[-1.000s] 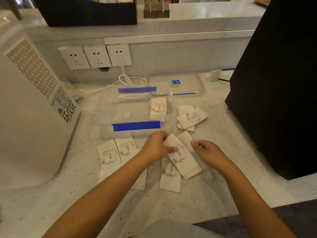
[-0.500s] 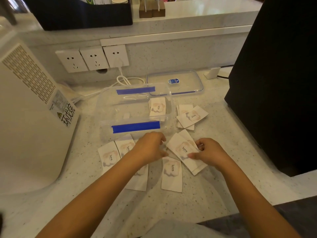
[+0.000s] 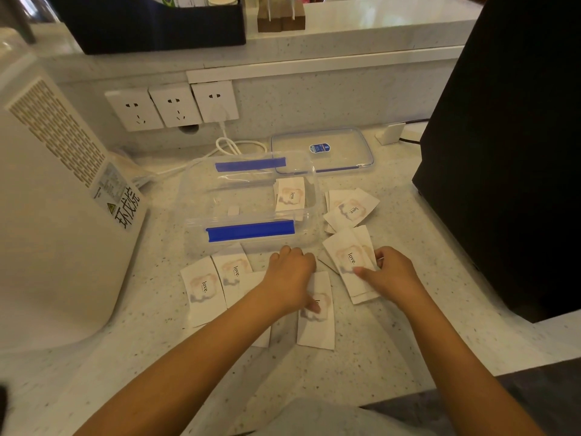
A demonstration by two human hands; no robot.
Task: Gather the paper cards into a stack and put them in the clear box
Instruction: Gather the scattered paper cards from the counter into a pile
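Head view | our right hand [image 3: 390, 275] grip pinched on small stack [image 3: 352, 262] | left hand [image 3: 292, 275] grip pressing lone card [image 3: 316, 322], long axis toward us | left nearer

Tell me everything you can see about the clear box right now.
The clear box is a rectangular container that looks like transparent plastic, with a blue latch bar on its near side and another on its far side. It sits open and upright on the speckled counter, its lid lying flat behind it. A few "love" cards already lie at its right end. Neither hand touches it.
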